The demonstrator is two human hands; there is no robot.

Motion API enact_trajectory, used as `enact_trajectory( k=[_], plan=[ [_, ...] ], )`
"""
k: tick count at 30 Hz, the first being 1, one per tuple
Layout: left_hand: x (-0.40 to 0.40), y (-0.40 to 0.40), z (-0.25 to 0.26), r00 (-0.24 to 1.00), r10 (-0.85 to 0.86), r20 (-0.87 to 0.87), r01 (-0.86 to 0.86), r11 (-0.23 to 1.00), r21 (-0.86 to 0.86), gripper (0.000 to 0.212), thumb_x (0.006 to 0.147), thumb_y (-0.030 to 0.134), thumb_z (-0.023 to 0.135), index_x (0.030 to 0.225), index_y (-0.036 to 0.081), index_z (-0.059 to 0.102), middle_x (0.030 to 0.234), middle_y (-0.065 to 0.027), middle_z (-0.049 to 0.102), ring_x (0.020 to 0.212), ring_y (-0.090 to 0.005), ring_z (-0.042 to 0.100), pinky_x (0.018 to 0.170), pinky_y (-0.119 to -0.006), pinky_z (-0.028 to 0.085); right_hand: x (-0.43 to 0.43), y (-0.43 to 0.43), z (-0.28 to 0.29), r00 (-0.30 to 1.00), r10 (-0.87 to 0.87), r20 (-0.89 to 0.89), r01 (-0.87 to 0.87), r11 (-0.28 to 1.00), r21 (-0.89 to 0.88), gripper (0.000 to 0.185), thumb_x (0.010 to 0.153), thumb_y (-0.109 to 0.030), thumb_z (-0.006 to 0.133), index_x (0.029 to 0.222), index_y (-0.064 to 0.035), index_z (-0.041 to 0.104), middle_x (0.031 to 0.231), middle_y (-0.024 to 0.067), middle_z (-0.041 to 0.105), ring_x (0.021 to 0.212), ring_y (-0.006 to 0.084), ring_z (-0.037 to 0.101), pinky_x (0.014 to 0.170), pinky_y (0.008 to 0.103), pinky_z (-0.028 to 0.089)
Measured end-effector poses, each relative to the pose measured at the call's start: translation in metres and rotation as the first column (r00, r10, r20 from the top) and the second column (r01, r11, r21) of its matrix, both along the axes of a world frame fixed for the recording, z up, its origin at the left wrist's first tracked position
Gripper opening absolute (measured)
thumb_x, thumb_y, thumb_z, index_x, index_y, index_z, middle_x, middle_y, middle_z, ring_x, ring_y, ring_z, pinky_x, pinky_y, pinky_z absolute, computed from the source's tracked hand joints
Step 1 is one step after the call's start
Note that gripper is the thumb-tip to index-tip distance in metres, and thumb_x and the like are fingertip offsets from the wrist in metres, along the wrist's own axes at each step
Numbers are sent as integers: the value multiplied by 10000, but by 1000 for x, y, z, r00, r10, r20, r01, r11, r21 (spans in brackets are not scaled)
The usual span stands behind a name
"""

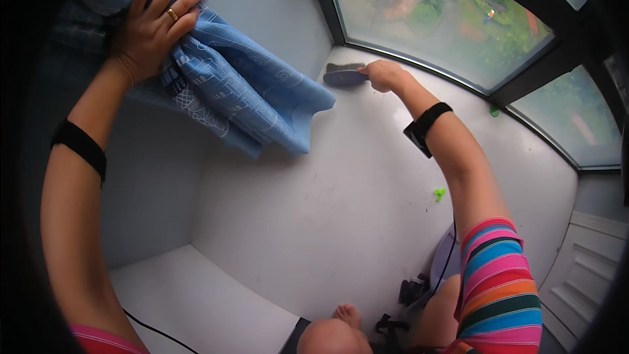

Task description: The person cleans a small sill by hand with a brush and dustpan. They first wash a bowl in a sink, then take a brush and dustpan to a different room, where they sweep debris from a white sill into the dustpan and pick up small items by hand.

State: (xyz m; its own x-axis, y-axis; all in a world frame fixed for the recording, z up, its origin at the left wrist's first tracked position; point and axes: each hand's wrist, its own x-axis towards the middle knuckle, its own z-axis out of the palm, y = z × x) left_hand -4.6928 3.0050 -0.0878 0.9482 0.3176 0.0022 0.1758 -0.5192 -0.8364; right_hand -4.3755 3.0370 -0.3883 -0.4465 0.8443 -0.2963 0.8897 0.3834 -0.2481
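Note:
My left hand (159,24) is wrapped around a bunched blue curtain (255,83) with white line drawings of buildings. The curtain's lower edge hangs free over the white ledge (304,211). In my right hand (385,76) is the handle end of a dark brush (346,74) with short greyish bristles. The brush lies at the ledge's far corner, close to the wall and the window frame, its bristles towards the window. My fingers cover the end of its handle.
A window (442,14) in a dark frame runs along the far and right side. A small bright green clip-like piece (439,194) and a green bit (494,110) lie on the ledge. Near my bare foot (347,314) are a pale purple basin-like object (444,250) and dark items (413,290).

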Motion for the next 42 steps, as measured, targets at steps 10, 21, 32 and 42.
enact_trajectory(
  k=[10,21,32,42],
  plan=[
    [-7,-3,0,1000,19,14,-19,1000,-1,117,867,134,456,960,122,525,1286,-16,466,1254,-204,354,1065,-369,237,16,3,14,981,-165,-100,182,964,196,457,830,-63,370,1231,-240,498,992,124,620,950,285,580,779,359,469],
    [-4,2,-2,998,-22,58,23,1000,-4,93,852,116,490,938,121,523,1284,-24,467,1254,-213,351,1064,-380,239,125,-100,-30,991,6,-130,-27,988,-155,634,715,22,441,1232,-342,483,995,128,615,899,276,590,760,349,455],
    [-6,2,-6,996,2,91,1,1000,-25,100,809,109,549,905,131,527,1262,-13,483,1266,-197,327,1088,-374,192,51,-184,30,665,-527,-529,158,792,-590,609,784,-42,518,1344,-190,328,824,144,580,679,183,541,671,325,474],
    [-10,6,-15,991,50,122,-43,998,-52,177,819,28,475,990,63,507,1317,-35,423,1279,-214,304,1079,-370,234,49,-218,-57,269,-836,-478,366,548,-752,636,825,-41,508,1377,-246,268,684,49,504,477,108,448,429,267,416]
  ],
)
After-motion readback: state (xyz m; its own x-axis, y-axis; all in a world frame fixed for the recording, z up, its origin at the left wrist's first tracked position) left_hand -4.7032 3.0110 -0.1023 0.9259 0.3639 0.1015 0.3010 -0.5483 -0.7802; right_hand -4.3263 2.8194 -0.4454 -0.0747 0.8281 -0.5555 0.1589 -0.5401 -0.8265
